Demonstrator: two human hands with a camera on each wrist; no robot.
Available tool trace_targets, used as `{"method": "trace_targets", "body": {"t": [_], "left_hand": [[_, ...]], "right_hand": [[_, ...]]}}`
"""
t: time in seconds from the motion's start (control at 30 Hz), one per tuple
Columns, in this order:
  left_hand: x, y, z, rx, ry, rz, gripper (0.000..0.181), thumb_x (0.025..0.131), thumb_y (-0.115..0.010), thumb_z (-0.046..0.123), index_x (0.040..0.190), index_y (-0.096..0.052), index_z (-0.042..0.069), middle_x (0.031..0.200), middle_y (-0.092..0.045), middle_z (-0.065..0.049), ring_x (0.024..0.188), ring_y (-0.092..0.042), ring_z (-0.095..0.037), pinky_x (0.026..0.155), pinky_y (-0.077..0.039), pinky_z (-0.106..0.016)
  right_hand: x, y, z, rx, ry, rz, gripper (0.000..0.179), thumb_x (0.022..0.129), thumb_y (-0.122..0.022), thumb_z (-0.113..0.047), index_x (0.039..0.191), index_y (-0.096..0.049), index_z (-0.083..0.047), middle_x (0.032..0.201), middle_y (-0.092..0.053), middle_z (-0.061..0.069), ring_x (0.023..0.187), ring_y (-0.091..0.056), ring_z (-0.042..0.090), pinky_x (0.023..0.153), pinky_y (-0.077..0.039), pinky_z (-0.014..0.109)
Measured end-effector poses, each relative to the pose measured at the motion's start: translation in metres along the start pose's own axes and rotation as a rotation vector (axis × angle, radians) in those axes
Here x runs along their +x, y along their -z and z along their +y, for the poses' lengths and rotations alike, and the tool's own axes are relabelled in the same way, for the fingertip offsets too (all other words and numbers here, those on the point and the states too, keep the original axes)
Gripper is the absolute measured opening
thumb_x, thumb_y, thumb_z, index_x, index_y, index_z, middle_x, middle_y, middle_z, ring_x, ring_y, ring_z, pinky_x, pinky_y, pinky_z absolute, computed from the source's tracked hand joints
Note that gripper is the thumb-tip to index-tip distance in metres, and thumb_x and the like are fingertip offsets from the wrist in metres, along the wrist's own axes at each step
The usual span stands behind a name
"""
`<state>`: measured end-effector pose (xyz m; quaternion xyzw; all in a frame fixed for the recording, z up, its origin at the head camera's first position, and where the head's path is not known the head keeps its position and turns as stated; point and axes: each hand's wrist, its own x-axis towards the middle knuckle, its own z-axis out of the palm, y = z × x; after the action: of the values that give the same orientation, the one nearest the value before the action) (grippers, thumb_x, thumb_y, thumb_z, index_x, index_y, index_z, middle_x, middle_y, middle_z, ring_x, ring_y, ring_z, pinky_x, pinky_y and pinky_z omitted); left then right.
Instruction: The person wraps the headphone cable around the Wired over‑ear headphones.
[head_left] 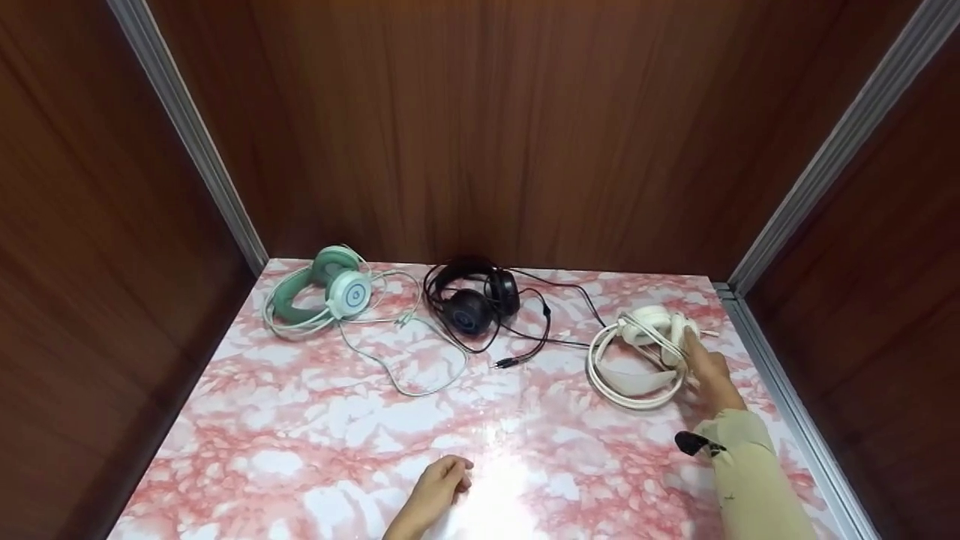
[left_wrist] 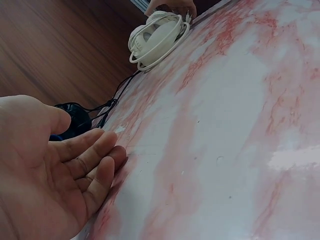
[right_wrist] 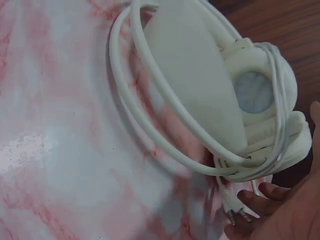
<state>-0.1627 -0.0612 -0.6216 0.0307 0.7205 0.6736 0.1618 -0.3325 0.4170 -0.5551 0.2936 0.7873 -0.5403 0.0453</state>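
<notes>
White headphones (head_left: 637,386), with their cable wound around the ear cups, lie at the right of the table. Beside the outer ear cup is my right hand (head_left: 709,371). In the right wrist view, its loosely bent fingers (right_wrist: 260,202) are close to the white plugs (right_wrist: 235,202), and the thumb stands a little off the cup; whether any finger touches is hard to tell. My left hand (head_left: 439,487) is near the table's front, holding nothing. The left wrist view shows its palm (left_wrist: 45,185) with relaxed fingers.
Black headphones (head_left: 469,311) with a loose cable lie at the back middle. Green-and-white headphones (head_left: 349,294) are at the back left, their cable (head_left: 390,375) trailing forward. Brown wood panels (head_left: 480,135) wall the pink-marbled table (head_left: 315,435) at the back and sides.
</notes>
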Motion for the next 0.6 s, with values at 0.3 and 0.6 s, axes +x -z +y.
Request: {"method": "trace_targets", "body": {"t": [0.3,0.6], "left_hand": [[0.003,-0.001,-0.014,-0.014,0.002,0.006,0.027,0.104,-0.044,0.015,0.113,-0.058,-0.005,0.084,-0.059,-0.007,0.076,-0.054,-0.017,0.062,-0.045,-0.023],[0.003,-0.003,-0.016,-0.003,-0.016,0.058,0.024,0.102,-0.047,0.014,0.110,-0.061,-0.003,0.082,-0.060,-0.006,0.074,-0.057,-0.018,0.062,-0.048,-0.026]], "right_hand": [[-0.073,-0.015,-0.015,0.093,0.277,0.277,0.068,0.098,-0.039,-0.050,0.133,-0.044,0.008,0.129,-0.047,0.026,0.118,-0.043,0.036,0.097,-0.035,0.045],[-0.168,-0.093,0.028,0.105,0.508,0.115,0.031,0.101,-0.052,-0.025,0.098,-0.063,0.004,0.082,-0.065,0.012,0.075,-0.061,0.016,0.069,-0.047,0.023]]}}
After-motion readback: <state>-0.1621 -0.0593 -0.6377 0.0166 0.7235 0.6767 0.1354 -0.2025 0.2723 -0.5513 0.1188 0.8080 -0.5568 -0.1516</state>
